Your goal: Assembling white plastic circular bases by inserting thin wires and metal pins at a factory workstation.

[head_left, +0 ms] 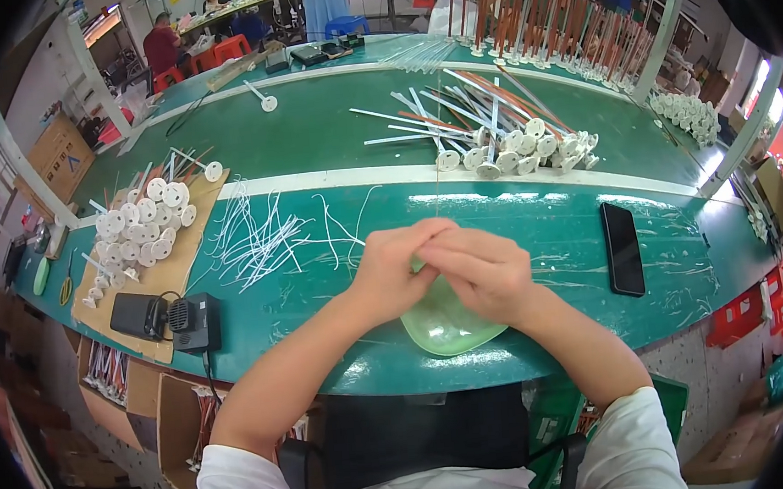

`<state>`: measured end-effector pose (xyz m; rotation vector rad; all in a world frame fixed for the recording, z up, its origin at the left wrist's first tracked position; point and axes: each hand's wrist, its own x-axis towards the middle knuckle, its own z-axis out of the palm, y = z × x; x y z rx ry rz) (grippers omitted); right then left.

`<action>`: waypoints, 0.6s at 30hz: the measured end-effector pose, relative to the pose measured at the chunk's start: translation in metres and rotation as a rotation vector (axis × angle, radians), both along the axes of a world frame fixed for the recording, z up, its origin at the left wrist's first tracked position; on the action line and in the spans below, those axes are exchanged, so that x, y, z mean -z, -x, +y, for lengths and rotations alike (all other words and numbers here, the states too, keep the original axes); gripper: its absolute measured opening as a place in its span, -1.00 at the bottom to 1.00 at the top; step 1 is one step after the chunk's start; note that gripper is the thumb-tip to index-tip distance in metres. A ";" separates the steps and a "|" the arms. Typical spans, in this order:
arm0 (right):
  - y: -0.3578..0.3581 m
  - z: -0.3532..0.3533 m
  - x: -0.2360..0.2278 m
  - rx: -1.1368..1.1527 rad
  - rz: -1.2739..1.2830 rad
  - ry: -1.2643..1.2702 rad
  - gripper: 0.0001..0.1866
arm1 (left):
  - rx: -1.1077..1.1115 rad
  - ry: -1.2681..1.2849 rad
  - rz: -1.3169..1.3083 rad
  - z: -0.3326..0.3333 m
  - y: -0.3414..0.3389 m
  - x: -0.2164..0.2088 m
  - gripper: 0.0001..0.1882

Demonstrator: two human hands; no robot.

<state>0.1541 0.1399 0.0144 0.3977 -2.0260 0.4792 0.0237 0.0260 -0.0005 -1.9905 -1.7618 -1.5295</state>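
Observation:
My left hand [391, 265] and my right hand [486, 272] meet above a pale green plastic dish [451, 321]. Both are closed, fingertips pressed together at the middle. What they pinch is hidden by the fingers; a thin, faint line rises just beyond them, too fine to name. Left of my left hand lies a loose heap of thin white wires [258, 241], a few of them reaching close to the wrist. Beyond my hands, a pile of rods with round white disc ends [513, 148] rests along the white strip across the green table [553, 310].
A black phone [623, 249] lies at right. At left, more white disc pieces [144, 225] sit on cardboard [102, 309], beside a small black device [195, 322] and scissors [66, 284]. Upright rods [540, 26] stand at the back right. People are farther off.

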 end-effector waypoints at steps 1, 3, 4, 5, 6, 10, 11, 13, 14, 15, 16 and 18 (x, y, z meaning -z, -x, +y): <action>0.001 0.000 -0.002 0.026 0.068 0.017 -0.68 | 0.000 -0.045 -0.030 0.001 0.000 0.001 -0.61; -0.004 0.001 -0.012 0.088 0.088 0.026 -0.67 | 0.056 0.003 -0.278 -0.001 0.000 0.001 -0.62; -0.008 0.003 -0.017 0.158 0.111 0.028 -0.65 | 0.120 0.046 -0.522 0.000 -0.002 -0.001 -0.62; -0.009 0.006 -0.017 0.158 0.112 0.024 -0.65 | 0.121 0.042 -0.521 0.001 -0.002 -0.001 -0.62; -0.009 0.009 -0.016 0.156 0.082 0.020 -0.65 | 0.196 0.026 -0.581 0.002 -0.003 -0.001 -0.61; -0.009 0.016 -0.009 0.168 0.061 0.039 -0.64 | 0.289 0.196 -0.501 -0.007 -0.001 -0.002 -0.46; -0.009 0.016 -0.010 0.167 0.058 0.035 -0.64 | 0.290 0.192 -0.504 -0.006 -0.001 -0.002 -0.46; -0.008 0.014 -0.010 0.195 0.048 0.090 -0.67 | 0.074 -0.021 -0.121 -0.002 -0.005 -0.001 -0.32; -0.009 0.012 -0.011 0.193 0.039 0.089 -0.67 | 0.072 -0.023 -0.130 -0.004 -0.007 -0.002 -0.32; -0.009 0.010 -0.011 0.176 0.038 0.070 -0.68 | 0.051 0.019 -0.155 -0.007 -0.009 -0.004 -0.27; -0.010 0.009 -0.013 0.161 0.038 0.048 -0.69 | 0.034 0.058 -0.179 -0.009 -0.010 -0.005 -0.21; -0.007 0.008 -0.013 0.171 0.076 -0.014 -0.70 | 0.029 0.060 -0.133 -0.009 -0.005 -0.006 -0.17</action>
